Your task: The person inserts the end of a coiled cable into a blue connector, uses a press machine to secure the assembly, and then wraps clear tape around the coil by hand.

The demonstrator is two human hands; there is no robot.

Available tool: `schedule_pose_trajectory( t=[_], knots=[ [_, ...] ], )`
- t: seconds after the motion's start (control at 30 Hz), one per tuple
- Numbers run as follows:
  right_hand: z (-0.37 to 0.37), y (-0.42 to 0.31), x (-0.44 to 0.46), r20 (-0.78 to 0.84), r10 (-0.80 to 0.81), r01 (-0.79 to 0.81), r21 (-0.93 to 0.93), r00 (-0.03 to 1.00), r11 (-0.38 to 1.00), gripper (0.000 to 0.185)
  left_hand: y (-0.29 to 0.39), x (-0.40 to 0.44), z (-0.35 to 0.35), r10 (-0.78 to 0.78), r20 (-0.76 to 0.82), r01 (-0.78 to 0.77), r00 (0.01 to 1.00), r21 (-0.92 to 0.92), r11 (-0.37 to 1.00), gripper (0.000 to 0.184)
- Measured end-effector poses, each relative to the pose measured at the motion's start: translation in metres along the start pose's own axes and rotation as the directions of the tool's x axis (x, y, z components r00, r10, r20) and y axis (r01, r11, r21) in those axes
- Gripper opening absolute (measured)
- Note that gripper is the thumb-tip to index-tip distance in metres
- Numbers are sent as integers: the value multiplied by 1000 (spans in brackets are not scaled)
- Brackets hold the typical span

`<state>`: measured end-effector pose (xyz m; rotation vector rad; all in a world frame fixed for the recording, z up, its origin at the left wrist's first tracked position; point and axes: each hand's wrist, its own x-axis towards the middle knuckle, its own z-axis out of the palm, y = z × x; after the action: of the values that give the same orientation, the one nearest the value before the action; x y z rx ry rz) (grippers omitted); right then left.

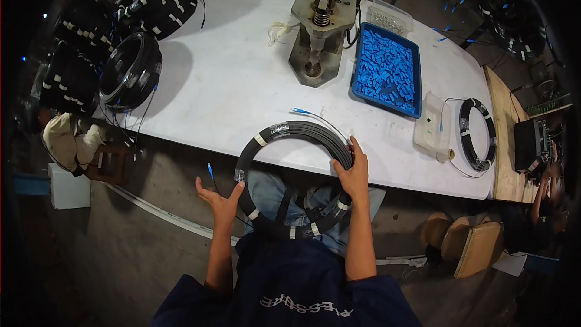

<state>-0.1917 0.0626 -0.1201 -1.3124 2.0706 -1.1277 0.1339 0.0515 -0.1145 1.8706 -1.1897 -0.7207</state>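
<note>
"Room?"
"White table [236, 72]; its near edge passes beneath the black cable coil [302, 128], with surface stretching beyond."
"Coil's look?"
"Round, white-banded."
"Hands?"
"Right hand [355, 172] grips its right side; left hand [223, 204] spreads, thumb at its left."

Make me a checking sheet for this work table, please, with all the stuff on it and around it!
Surface: white table, partly covered.
Job's things: black coil with pale bands, between both hands.
Clutter: press, blue tray full of blue parts, clear boxes.
Grips: left grip open, thumb by the coil, touch unclear; right grip holding the coil's side.
Cables: one blue plug over the table, another near the left grip; second coil at right.
Surroundings: more coils and a stool at left; spools and carton at right.
</note>
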Motion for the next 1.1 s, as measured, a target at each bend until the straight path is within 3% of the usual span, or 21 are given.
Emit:
schedule_pose_trajectory(
  t=[0.03,0.07,0.13,0.37,0.47,0.57,0.67,0.8,1.1],
  knots=[
    [0,0,0,0,-7,7,-3,1000,1000,78,0,0,2,-210,95,230,973,-323,918,110],
    [0,0,0,7,7,-7,0,1000,1000,78,0,0,3,-210,92,228,973,-330,916,110],
    [-2,-2,-1,26,28,-28,5,999,1000,80,13,0,3,-282,191,341,940,-529,777,109],
    [-1,-3,-1,27,12,-13,29,1000,999,76,6,15,12,-247,329,397,911,-548,736,91],
    [-2,-2,0,28,15,-15,1,1000,1000,74,5,11,39,-114,242,230,964,-531,816,74],
    [-1,-1,0,28,27,-28,30,999,999,73,17,2,42,97,27,-85,995,-293,952,41],
    [-3,0,1,46,43,-44,19,998,999,71,8,5,40,14,73,17,997,-415,910,33],
    [-3,-2,0,42,54,-55,16,998,998,69,12,6,40,34,58,-11,998,-353,936,30],
    [1,16,0,-23,-3,4,54,1000,999,63,18,27,56,16,72,24,997,-512,859,28]
  ],
)
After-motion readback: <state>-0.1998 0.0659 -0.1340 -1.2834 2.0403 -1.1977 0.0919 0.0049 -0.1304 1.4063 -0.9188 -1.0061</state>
